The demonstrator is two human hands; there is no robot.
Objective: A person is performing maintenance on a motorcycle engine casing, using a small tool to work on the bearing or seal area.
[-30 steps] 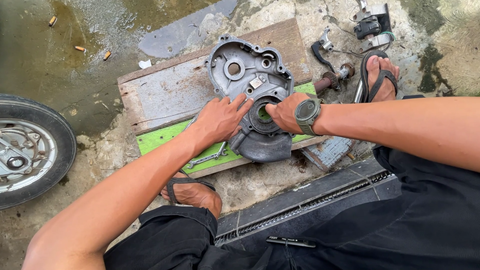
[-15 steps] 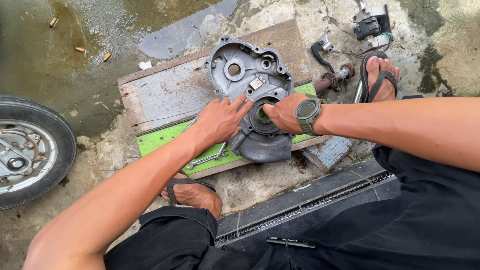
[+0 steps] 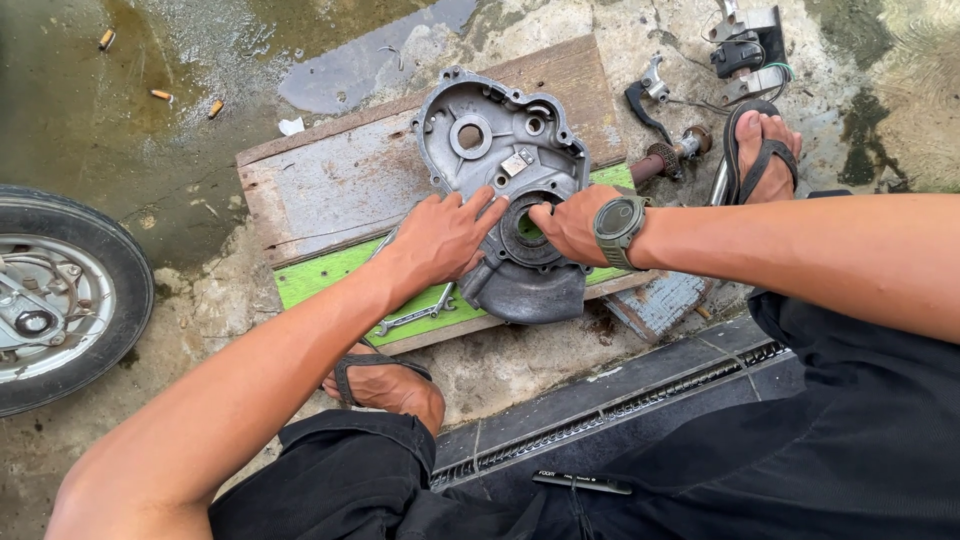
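Far left: spoked wheel with tyre, cut off by the frame edge. Cigarette butts scattered on wet concrete above it.

Left hand: palm down, forearm running in from lower left, fingers spread flat and pressed on the left edge of the engine cover. Fingertips reaching toward the round opening. Below the wrist, a spanner lying on the green strip of the wooden board, partly hidden under the forearm. Sandalled foot beneath, half covered by the arm and a dark trouser leg.

Engine cover: grey cast metal, grimy, inner side up, ribbed, bolt lugs round the rim, a small round bore near the top, a larger dark ring lower down. Resting on the board, lower lobe overhanging the near edge. Green showing through the larger ring.

Right hand: coming in from the right, green wristwatch on the wrist, fingers curled together at the right rim of the large ring. Fingertips hidden behind knuckles; pinching or merely pressing, cannot tell.

Right of that: rusty shaft, black lever, boxy part with wires, cut off at the top. Second sandalled foot beside them. Metal grating along the bottom.
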